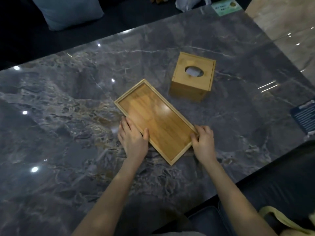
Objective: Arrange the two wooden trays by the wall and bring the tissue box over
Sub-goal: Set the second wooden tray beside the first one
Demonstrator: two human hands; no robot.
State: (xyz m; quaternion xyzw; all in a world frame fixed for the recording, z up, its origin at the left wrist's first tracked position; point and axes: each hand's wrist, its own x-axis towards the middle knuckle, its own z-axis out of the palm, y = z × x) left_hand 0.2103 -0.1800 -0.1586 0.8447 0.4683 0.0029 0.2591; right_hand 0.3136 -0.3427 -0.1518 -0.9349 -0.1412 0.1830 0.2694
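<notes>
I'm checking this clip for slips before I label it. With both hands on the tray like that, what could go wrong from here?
1. The wooden tray lies skewed on the glossy marble table, and the left hand and right hand hold only its near end, so it might slide or pivot.
2. Its far corner points toward the tissue box, which a push could bump.

Head view, looking steeply down, close over marble table (68, 116)
</notes>
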